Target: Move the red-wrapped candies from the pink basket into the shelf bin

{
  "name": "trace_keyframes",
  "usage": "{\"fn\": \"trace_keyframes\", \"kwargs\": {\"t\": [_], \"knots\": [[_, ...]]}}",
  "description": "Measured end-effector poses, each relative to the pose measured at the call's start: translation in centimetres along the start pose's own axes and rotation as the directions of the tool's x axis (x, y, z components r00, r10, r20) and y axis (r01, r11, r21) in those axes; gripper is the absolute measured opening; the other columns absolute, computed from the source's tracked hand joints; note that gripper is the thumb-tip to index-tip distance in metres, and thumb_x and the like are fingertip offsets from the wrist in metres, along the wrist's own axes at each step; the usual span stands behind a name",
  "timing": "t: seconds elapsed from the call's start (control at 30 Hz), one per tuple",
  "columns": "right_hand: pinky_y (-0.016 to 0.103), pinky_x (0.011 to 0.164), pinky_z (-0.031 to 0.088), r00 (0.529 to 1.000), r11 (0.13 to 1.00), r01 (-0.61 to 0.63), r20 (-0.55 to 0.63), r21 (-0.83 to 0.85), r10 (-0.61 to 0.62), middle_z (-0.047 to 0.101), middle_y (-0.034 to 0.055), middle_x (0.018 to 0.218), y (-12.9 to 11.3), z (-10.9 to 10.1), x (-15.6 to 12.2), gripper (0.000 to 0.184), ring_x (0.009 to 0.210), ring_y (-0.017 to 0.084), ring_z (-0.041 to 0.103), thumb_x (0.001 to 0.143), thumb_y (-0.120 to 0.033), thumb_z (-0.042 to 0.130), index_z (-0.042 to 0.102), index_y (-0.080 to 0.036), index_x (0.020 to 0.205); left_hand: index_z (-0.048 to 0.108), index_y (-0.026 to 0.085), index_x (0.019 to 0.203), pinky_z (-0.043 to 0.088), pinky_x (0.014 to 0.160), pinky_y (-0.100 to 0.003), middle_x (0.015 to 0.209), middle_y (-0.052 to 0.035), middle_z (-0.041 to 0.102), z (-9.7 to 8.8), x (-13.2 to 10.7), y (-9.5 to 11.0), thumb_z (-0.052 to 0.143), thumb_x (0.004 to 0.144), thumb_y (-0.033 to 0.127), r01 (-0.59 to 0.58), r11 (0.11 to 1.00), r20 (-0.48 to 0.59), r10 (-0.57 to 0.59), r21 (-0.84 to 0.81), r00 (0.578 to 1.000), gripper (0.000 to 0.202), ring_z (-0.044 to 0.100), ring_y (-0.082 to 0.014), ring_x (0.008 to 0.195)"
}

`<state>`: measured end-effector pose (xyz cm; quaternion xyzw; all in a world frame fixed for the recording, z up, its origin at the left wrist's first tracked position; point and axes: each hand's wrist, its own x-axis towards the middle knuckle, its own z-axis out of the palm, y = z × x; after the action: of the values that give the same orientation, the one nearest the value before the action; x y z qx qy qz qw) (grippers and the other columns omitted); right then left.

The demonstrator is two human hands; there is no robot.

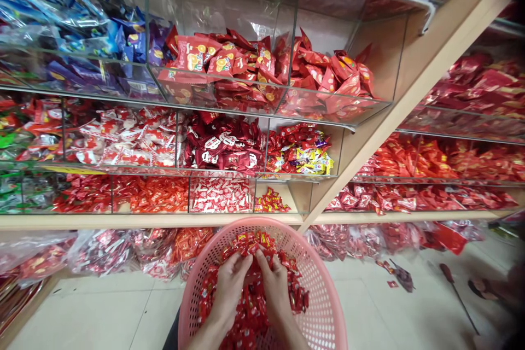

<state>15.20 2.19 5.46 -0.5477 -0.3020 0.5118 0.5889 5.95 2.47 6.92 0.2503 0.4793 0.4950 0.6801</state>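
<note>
Stocked wooden shelves (143, 222) stand behind the round pink perforated plastic basket (326, 290); inside it, left hand (228, 284) and right hand (275, 285) have fingers half-curled among small shiny red-wrapped candies (254, 306), grip unclear; handling seems unfinished, many pieces lying loose

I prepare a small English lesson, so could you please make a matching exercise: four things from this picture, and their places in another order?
1. Round pink perforated plastic basket
2. Bare left hand
3. Shiny blue plastic packets
4. Thin dark rod with reddish handle

A. At the picture's upper left
B. On the pale tiled floor, at right
C. Around small shiny red packets
D. Directly beside the bare right hand

Pairs: 1-C; 2-D; 3-A; 4-B
</note>
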Motion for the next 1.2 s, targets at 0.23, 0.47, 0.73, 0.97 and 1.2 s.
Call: {"fn": "trace_keyframes", "kwargs": {"t": [0.23,0.47,0.73,0.97,1.2], "knots": [[0.032,0.079,0.046,0.996,0.992,0.078,-0.034,-0.096,-0.082,0.066,0.0054,0.086,1.2,0.0,0.0,0.038,0.086,0.020,0.058,0.070,-0.047,0.064,0.071,-0.017,0.092,0.068,0.016,0.095,0.051,0.080,-0.030,0.095,-0.0065,0.072,-0.2,0.0,-0.3,0.070,0.070,0.036,0.002,0.998,0.088,0.003,-0.056,0.996,0.032,0.065,-0.0199,0.088],[0.028,0.076,0.045,0.996,0.993,0.075,0.048,-0.086,-0.071,0.064,0.0037,0.084,0.1,0.7,-0.7,0.039,0.084,0.018,0.056,0.074,-0.050,0.059,0.070,-0.017,0.093,0.068,0.015,0.089,0.053,0.075,-0.028,0.094,-0.0074,0.069,-0.5,0.4,-0.3,0.072,0.068,0.033,-0.009,0.995,0.061,0.015,-0.100,0.998,0.028,0.063,-0.0181,0.087],[0.024,0.064,0.045,0.975,0.975,-0.221,0.033,0.008,0.221,0.061,0.0001,0.069,0.3,-2.6,0.6,0.029,0.066,0.014,0.055,0.069,-0.045,0.063,0.063,-0.017,0.076,0.064,0.015,0.071,0.057,0.067,-0.026,0.072,0.0030,0.055,-2.6,1.3,0.1,0.078,0.061,0.026,0.026,0.983,-0.099,-0.044,-0.180,0.994,0.021,0.052,-0.0064,0.062],[0.029,0.067,0.049,0.982,0.980,-0.182,0.036,-0.079,0.185,0.062,-0.0007,0.080,0.3,-8.2,1.2,0.055,0.070,0.016,0.060,0.060,-0.044,0.072,0.055,-0.020,0.107,0.063,0.015,0.069,0.057,0.070,-0.026,0.073,0.0026,0.053,-3.8,1.3,-0.5,0.077,0.062,0.024,0.073,0.990,-0.097,-0.085,-0.124,0.992,0.018,0.051,-0.0057,0.064],[0.028,0.070,0.049,0.987,0.984,-0.141,0.067,-0.107,0.149,0.066,0.0055,0.091,-1.3,-10.6,0.2,0.038,0.084,0.019,0.060,0.065,-0.047,0.070,0.066,-0.018,0.090,0.067,0.014,0.079,0.057,0.064,-0.028,0.083,-0.0061,0.065,0.8,0.1,-4.2,0.076,0.063,0.026,0.211,0.977,0.026,-0.211,-0.021,0.977,0.021,0.060,-0.0140,0.072]]}}
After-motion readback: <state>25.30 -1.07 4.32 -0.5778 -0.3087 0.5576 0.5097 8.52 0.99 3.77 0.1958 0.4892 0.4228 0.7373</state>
